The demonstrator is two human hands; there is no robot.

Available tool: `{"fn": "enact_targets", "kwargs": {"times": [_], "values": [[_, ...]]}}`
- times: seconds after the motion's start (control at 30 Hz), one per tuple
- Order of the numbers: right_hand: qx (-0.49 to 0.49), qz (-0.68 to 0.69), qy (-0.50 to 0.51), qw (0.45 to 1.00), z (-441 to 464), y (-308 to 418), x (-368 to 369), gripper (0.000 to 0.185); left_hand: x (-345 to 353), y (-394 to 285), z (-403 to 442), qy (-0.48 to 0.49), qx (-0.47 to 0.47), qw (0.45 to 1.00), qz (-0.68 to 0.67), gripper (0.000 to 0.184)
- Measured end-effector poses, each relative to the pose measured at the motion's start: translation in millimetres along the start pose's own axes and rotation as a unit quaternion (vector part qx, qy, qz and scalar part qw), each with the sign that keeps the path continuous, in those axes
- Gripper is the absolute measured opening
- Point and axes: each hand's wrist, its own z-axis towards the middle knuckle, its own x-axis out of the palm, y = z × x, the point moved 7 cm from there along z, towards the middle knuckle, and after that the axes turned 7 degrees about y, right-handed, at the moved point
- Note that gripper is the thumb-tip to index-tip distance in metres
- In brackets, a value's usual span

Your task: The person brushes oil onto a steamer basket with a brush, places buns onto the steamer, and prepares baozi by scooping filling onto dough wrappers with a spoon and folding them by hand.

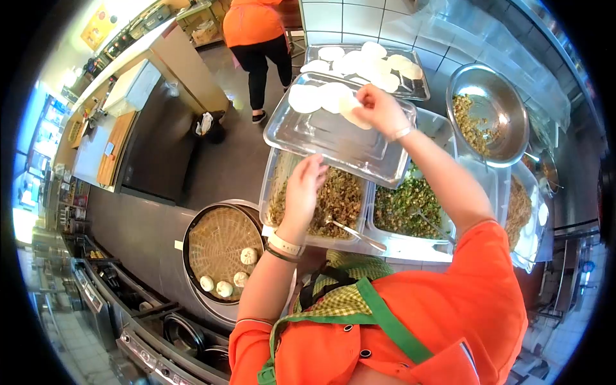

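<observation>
White and thin, a dough round [351, 115] is pinched in the right hand [381, 111], left hand [303, 184] half open.

Head camera: up on the person's head, looking out above the orange shirt [443, 282]
Gaze: forward, steeply down past left hand [304, 186] and right hand [384, 113]
Nearness: close over the metal tray [350, 142], wide, round-edged

Round dough wrapper [351, 115], pale and thin, held by its edge over the rectangular metal tray [333, 138]; similar white wrappers [305, 98] lie flat along the tray's far side.
</observation>
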Motion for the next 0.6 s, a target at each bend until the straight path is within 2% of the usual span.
{"fn": "enact_targets", "kwargs": {"times": [0.03, 0.07, 0.1, 0.13, 0.2, 0.23, 0.27, 0.33, 0.37, 0.43, 0.53, 0.6], "values": [[-0.032, -0.046, 0.056, 0.997, -21.4, 46.2, 19.2, 0.023, 4.7, 3.2, -0.3, -0.005, -0.037, 0.975, -0.219, 0.045], [-0.064, -0.090, 0.115, 0.987, -44.8, 83.1, 39.9, 0.021, 9.1, 8.7, -3.0, -0.014, -0.071, 0.901, -0.429, 0.049], [-0.168, -0.132, 0.156, 0.964, -66.3, 106.6, 57.2, 0.022, 13.5, 9.8, -2.1, 0.014, -0.086, 0.854, -0.514, 0.056], [-0.271, -0.169, 0.193, 0.928, -88.1, 124.5, 74.5, 0.023, 7.6, 13.8, -7.0, 0.005, -0.087, 0.851, -0.517, 0.056], [-0.238, -0.173, 0.214, 0.931, -115.2, 123.2, 87.6, 0.022, 2.5, 2.8, -22.7, 0.106, -0.002, 0.762, -0.639, 0.053], [-0.140, -0.188, 0.225, 0.946, -128.7, 110.3, 90.0, 0.019, -8.7, 6.8, -31.9, 0.099, 0.017, 0.755, -0.648, 0.050], [-0.051, -0.262, 0.259, 0.928, -144.5, 96.7, 97.3, 0.020, -18.6, 13.1, -38.1, 0.100, 0.016, 0.754, -0.649, 0.050], [-0.023, -0.388, 0.304, 0.870, -179.2, 79.0, 110.6, 0.019, -48.2, 21.6, -53.5, 0.027, 0.073, 0.763, -0.641, 0.048], [-0.016, -0.387, 0.304, 0.870, -186.9, 72.2, 115.7, 0.019, -57.5, 24.0, -62.5, -0.010, 0.074, 0.761, -0.645, 0.044], [0.050, -0.426, 0.364, 0.827, -195.7, 54.0, 127.2, 0.017, -68.0, 27.5, -72.7, -0.017, 0.068, 0.744, -0.665, 0.044], [0.084, -0.487, 0.340, 0.800, -175.6, 58.0, 131.1, 0.015, -80.4, 33.8, -84.7, -0.013, 0.074, 0.715, -0.695, 0.043], [0.078, -0.497, 0.324, 0.801, -163.3, 58.5, 135.4, 0.014, -86.9, 34.3, -95.2, -0.033, 0.096, 0.700, -0.707, 0.040]]}}
